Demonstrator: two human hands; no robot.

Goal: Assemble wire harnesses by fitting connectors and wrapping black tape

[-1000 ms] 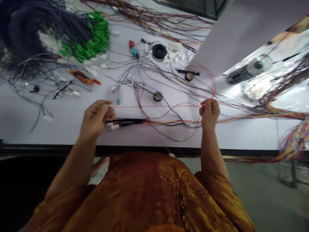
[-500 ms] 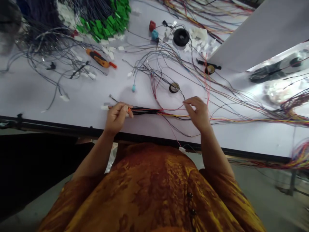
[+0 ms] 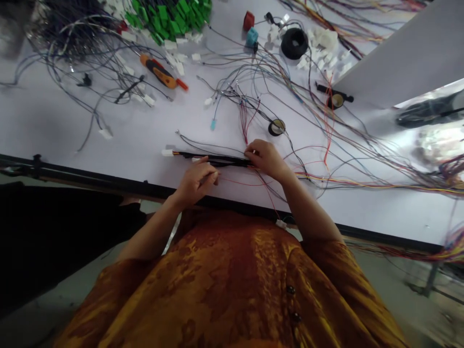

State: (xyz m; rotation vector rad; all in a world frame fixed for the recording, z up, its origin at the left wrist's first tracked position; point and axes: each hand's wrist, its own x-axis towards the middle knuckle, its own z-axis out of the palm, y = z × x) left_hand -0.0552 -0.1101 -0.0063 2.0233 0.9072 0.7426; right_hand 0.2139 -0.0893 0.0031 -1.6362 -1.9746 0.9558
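Observation:
A wire harness in black sleeving (image 3: 232, 158) lies lengthwise along the near side of the table, a white connector (image 3: 167, 152) at its left end. My left hand (image 3: 197, 181) is just below the sleeving with its fingers closed; a thin red wire (image 3: 241, 183) runs rightward from its fingertips. My right hand (image 3: 267, 158) is closed at the sleeving's right end, where the coloured wires come out, and its fingertips partly hide that spot. A loose dark wire (image 3: 208, 143) curves above the sleeving toward the right fingers.
Beyond the hands are a tape roll (image 3: 277, 127), a bigger black roll (image 3: 294, 43) and an orange-black screwdriver (image 3: 158, 71). Green connectors (image 3: 174, 19) are heaped at the back left. Loose wires spread rightward past a white post (image 3: 391, 53). A black edge strip (image 3: 232, 205) borders the table.
My right hand has let go of the dark wire near the tape roll and moved left to the sleeving's end. My left hand has moved right and down, below the sleeving. The view has shifted slightly.

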